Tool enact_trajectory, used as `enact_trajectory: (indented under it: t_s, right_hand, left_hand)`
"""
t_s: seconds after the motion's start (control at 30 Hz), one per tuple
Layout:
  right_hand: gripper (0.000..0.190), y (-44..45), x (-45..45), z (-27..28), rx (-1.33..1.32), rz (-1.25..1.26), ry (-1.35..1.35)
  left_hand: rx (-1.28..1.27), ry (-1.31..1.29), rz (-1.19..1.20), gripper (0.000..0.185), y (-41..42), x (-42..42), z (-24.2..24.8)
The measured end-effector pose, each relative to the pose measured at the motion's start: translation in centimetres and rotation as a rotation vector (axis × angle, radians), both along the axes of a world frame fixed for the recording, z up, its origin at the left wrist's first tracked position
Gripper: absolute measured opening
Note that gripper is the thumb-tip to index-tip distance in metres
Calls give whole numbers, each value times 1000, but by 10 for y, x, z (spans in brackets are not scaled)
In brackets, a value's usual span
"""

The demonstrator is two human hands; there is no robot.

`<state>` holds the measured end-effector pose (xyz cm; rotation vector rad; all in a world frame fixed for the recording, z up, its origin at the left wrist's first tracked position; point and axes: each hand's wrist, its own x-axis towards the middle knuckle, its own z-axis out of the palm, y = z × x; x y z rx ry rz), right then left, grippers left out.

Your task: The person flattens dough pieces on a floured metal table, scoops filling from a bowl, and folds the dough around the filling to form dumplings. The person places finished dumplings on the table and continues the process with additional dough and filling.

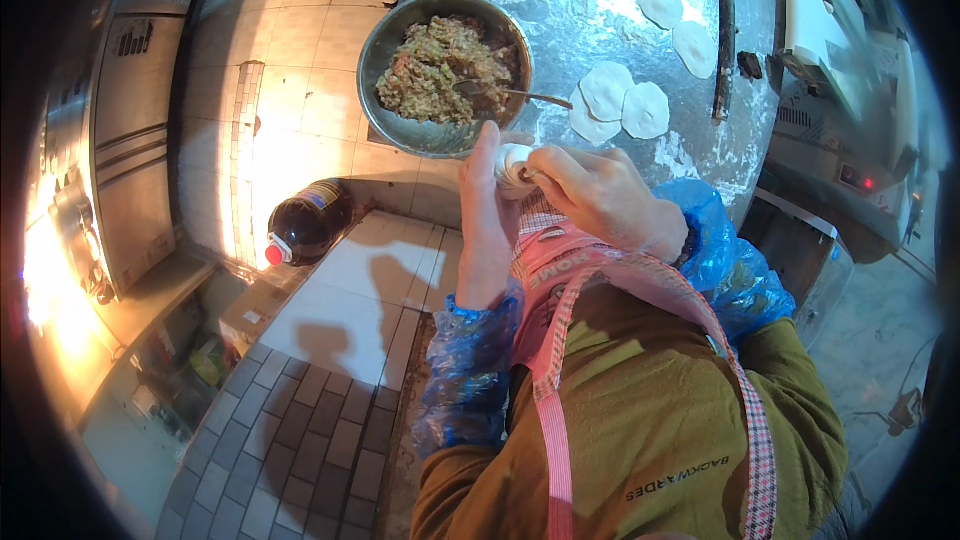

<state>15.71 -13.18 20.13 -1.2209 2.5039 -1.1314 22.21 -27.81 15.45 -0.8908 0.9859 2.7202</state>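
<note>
A pleated dough bun rests against the palm and fingers of my left hand. My right hand pinches the folded edge of the dough from the other side. Just beyond my hands, a metal bowl holds a chopped filling. A spoon is stuck in the filling, its handle reaching over the rim to the right. Flat dough rounds overlap on the floured metal table, right of the bowl. Other rounds lie farther back.
A dark rolling pin lies near the table's right edge, with a small dark object beside it. To the left, a large bottle with a red cap lies on its side. A metal cabinet stands at the far left.
</note>
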Motion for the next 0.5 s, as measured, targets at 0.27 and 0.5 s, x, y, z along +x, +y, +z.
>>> enact_trajectory:
  t_s: [0.27, 0.5]
  right_hand:
    - [26, 5, -6, -3, 68, 46, 93]
    - [24, 2, -6, -2, 49, 44, 49]
  left_hand:
    - [60, -44, 93, 46, 3, -10, 4]
    - [-44, 8, -22, 45, -4, -8, 3]
